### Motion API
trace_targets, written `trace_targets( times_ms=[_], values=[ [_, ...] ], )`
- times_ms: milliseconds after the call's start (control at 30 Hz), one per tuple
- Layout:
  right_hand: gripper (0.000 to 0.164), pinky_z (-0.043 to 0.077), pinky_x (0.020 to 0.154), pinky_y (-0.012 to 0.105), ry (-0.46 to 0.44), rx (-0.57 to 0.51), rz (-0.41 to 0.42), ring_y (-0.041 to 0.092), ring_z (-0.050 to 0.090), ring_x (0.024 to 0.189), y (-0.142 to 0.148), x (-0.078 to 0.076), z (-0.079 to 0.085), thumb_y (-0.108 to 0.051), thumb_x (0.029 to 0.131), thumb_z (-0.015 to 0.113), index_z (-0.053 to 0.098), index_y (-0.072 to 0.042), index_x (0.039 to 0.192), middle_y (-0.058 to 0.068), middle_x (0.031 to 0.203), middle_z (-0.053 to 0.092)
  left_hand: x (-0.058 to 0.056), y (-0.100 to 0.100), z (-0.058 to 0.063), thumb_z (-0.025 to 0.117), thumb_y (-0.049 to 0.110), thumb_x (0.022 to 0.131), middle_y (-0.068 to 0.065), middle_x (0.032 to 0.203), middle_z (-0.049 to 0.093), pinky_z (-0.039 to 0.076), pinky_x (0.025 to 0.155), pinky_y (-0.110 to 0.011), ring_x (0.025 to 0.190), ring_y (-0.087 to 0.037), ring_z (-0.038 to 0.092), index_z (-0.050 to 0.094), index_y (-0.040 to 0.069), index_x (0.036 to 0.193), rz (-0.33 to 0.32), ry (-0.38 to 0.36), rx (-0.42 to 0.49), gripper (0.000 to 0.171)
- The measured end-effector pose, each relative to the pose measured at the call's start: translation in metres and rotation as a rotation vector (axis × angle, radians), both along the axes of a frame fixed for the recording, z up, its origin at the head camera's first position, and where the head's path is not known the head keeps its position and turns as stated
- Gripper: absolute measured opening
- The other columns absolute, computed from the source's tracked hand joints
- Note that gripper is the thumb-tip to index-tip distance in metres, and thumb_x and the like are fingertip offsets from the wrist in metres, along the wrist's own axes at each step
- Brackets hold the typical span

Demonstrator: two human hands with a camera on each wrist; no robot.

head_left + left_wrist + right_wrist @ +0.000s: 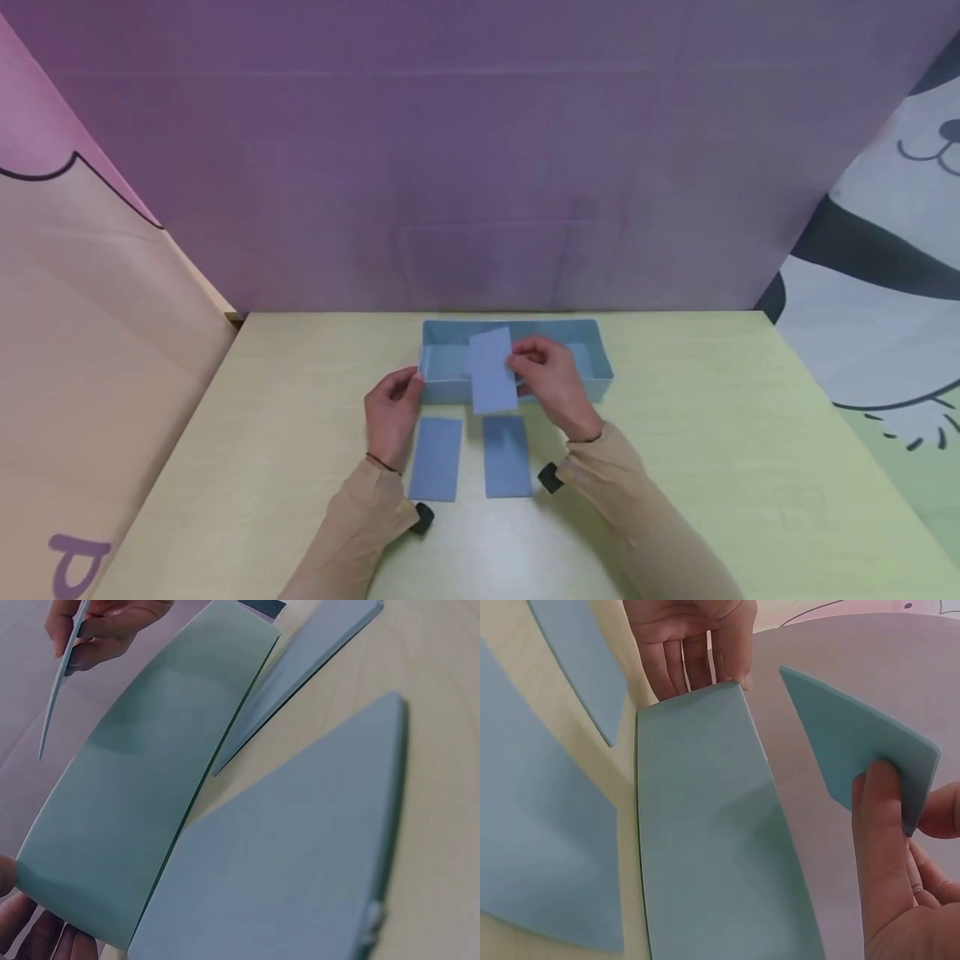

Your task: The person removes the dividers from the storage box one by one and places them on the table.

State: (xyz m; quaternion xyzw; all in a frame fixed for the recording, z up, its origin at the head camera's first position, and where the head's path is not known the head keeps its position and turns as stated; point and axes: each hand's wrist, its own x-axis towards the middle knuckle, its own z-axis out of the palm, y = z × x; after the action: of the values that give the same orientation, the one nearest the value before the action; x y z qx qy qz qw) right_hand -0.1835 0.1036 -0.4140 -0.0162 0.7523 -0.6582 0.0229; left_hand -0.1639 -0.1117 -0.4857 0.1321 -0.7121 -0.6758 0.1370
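Observation:
My right hand [553, 383] pinches a thin flat blue rectangular panel [491, 375] by its right edge, thumb on one face and fingers on the other. The panel stands tilted over the middle of a long, open-topped light-blue box [442, 392], overlapping its front wall in the head view. At the box's left end my left hand [390, 421] grips the rim, thumb at the top and fingers against the end wall, as the right wrist view shows. Two more blue panels, a left one [436, 460] and a right one [507, 457], lie flat before the box.
The box stands near the back edge of a pale wooden table [735, 467]. Behind it hangs a purple backdrop [480, 167], with printed cloths at both sides. Small black wrist devices [551, 477] hang under both sleeves.

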Motion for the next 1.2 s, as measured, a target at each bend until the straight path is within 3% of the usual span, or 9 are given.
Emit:
trace_targets(
  times_ms=[600,967,1200],
  values=[
    [0.026,0.055,0.063,0.040,-0.039,0.003,0.018,0.023,0.060,0.070,0.027,0.017,-0.004,-0.004,0.089,0.060,0.055,0.003,0.114,0.014,0.088,0.063,-0.001,-0.001,-0.003,0.066,0.018,0.091,-0.014,0.108,0.068,0.048,0.077,-0.024,0.096,-0.022,0.063,0.068,0.002,0.113,-0.011,0.004,-0.007,0.027],
    [0.028,0.055,0.064,0.039,-0.064,-0.002,0.006,0.021,0.061,0.073,0.047,0.027,-0.007,-0.004,0.090,0.059,0.054,0.004,0.116,0.012,0.089,0.062,-0.001,-0.001,-0.004,0.066,0.016,0.091,-0.015,0.107,0.068,0.048,0.075,-0.019,0.095,-0.022,0.063,0.068,0.001,0.113,-0.008,0.015,-0.007,0.027],
    [0.028,0.055,0.062,0.038,-0.074,0.002,-0.007,0.019,0.060,0.073,0.059,0.033,-0.013,0.000,0.089,0.059,0.052,0.007,0.115,0.010,0.088,0.063,-0.001,-0.001,-0.003,0.066,0.019,0.091,-0.012,0.109,0.067,0.048,0.079,-0.026,0.097,-0.022,0.062,0.068,0.003,0.113,-0.015,-0.015,-0.007,0.027]
  ],
)
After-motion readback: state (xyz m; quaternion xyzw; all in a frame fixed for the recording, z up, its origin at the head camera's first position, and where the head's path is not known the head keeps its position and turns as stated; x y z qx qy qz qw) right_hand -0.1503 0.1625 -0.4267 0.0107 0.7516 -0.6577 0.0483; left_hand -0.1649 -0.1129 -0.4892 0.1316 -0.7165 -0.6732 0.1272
